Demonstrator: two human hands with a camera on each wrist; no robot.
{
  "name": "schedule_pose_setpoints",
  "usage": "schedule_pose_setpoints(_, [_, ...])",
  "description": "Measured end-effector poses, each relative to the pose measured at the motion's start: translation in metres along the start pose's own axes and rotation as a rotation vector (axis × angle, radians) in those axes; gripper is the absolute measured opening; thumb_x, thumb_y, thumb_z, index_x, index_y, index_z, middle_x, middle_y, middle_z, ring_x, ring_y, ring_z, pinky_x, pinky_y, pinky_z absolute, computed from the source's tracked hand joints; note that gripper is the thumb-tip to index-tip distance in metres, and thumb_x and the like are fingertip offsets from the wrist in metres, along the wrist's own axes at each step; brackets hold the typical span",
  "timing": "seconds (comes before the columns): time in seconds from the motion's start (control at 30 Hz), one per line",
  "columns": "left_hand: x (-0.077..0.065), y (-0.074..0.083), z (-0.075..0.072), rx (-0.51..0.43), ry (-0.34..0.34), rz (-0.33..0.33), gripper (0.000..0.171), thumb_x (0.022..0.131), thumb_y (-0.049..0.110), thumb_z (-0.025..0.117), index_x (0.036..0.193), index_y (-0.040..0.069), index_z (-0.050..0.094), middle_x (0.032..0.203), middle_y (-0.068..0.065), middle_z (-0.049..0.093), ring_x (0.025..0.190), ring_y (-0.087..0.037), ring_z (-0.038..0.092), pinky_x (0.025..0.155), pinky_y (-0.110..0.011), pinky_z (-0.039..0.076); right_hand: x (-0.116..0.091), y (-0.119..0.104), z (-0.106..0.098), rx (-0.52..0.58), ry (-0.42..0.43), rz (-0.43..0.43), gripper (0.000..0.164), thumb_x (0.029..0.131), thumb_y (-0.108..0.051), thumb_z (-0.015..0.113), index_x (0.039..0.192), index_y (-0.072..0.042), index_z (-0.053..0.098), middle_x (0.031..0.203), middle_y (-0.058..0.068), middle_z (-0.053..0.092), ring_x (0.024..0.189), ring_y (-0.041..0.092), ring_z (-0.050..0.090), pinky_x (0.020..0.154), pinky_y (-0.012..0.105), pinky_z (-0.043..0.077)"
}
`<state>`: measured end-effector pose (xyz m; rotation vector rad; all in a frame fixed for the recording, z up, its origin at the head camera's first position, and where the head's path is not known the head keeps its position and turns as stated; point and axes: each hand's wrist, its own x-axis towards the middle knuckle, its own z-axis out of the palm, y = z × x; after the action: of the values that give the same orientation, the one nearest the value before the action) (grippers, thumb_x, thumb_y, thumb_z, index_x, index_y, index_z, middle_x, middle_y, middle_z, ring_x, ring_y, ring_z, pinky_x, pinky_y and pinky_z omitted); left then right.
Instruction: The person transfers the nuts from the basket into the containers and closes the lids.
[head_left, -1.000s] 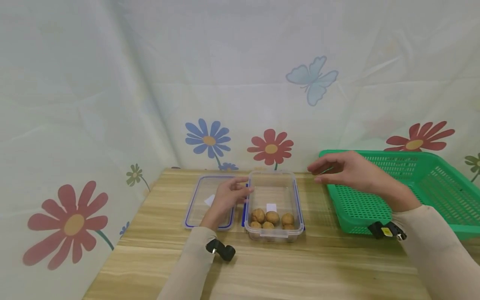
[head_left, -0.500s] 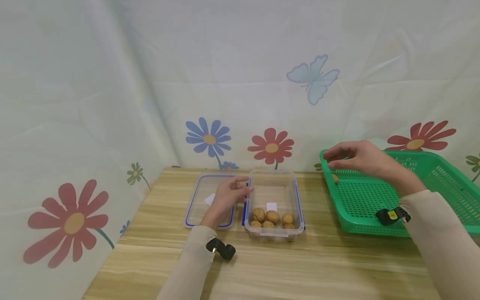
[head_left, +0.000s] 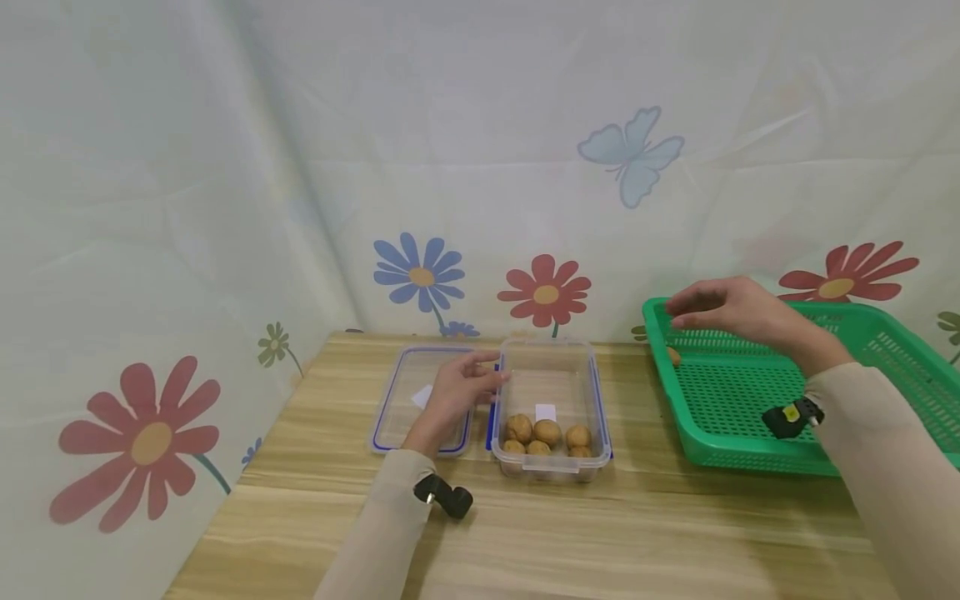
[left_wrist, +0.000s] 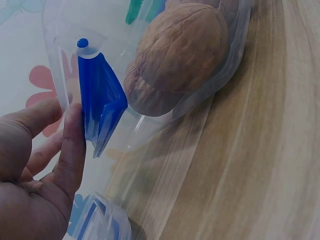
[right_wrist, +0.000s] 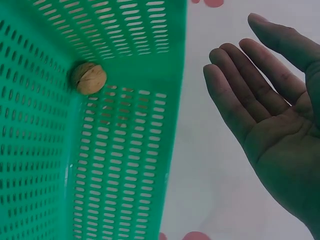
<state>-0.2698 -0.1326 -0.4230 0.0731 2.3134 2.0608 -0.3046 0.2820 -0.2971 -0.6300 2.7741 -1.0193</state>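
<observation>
My left hand [head_left: 457, 387] pinches the left rim of a clear plastic food container [head_left: 551, 464], its fingers right by the blue side latch [left_wrist: 100, 95]. Several walnuts [head_left: 547, 432] lie gathered in the container's near half; two fill much of the left wrist view. My right hand [head_left: 738, 312] hovers over the left side of a green basket [head_left: 678, 417] with nothing in it, palm and relaxed fingers showing in the right wrist view. A single walnut [right_wrist: 89, 78] sits inside the basket in a corner, under that hand.
The container's lid [head_left: 390, 417], clear with a blue seal, lies flat to the left of the container, partly behind my left hand. A flower-printed curtain [head_left: 465, 167] rises along the back and left edges of the wooden table [head_left: 525, 533].
My right hand has moved right and slightly up, from the basket's left edge to over its inside. The walnut in the basket has come into sight. My left hand stays put.
</observation>
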Motion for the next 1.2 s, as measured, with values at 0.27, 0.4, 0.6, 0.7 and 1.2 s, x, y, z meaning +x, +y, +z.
schedule_pose_setpoints(0.27, [0.0,0.002,0.0,0.002,-0.002,-0.004,0.047,0.097,0.017,0.081,0.141,0.008,0.066,0.115,-0.016,0.071,0.101,-0.032,0.073,0.083,-0.033,0.064,0.004,0.016,0.004,0.002,-0.042,0.025,0.049,0.104,-0.034,0.072,0.14,-0.002,0.065,0.138,0.019,0.067,0.129,0.041,0.06,0.104,0.062,0.051])
schedule_pose_setpoints(0.4, [0.001,0.003,0.0,0.004,-0.003,0.004,0.048,0.098,0.019,0.081,0.142,0.007,0.066,0.115,-0.016,0.071,0.097,-0.028,0.073,0.083,-0.033,0.064,0.006,0.023,0.006,0.012,-0.063,0.034,0.05,0.105,-0.032,0.071,0.141,0.002,0.063,0.139,0.022,0.065,0.129,0.043,0.059,0.103,0.063,0.051])
schedule_pose_setpoints(0.6, [0.0,0.003,0.0,-0.006,-0.007,-0.006,0.048,0.097,0.018,0.081,0.142,0.007,0.066,0.116,-0.017,0.071,0.098,-0.029,0.073,0.083,-0.033,0.064,0.011,0.035,0.01,0.027,-0.088,0.035,0.048,0.105,-0.025,0.071,0.141,0.005,0.062,0.139,0.025,0.064,0.129,0.044,0.059,0.102,0.061,0.053])
schedule_pose_setpoints(0.7, [0.0,0.003,0.0,-0.006,-0.01,-0.014,0.048,0.097,0.018,0.081,0.142,0.007,0.066,0.116,-0.016,0.07,0.099,-0.029,0.073,0.084,-0.033,0.064,0.014,0.041,0.013,0.013,-0.097,0.034,0.045,0.105,-0.021,0.07,0.14,0.006,0.063,0.138,0.025,0.065,0.127,0.044,0.061,0.1,0.059,0.055])
schedule_pose_setpoints(1.2, [-0.003,0.004,0.0,0.014,-0.005,-0.01,0.046,0.098,0.018,0.08,0.142,0.008,0.066,0.115,-0.016,0.071,0.095,-0.025,0.072,0.083,-0.033,0.064,0.026,0.061,0.03,-0.086,-0.181,-0.009,0.042,0.103,-0.016,0.073,0.132,0.013,0.064,0.131,0.031,0.066,0.117,0.046,0.066,0.092,0.056,0.06])
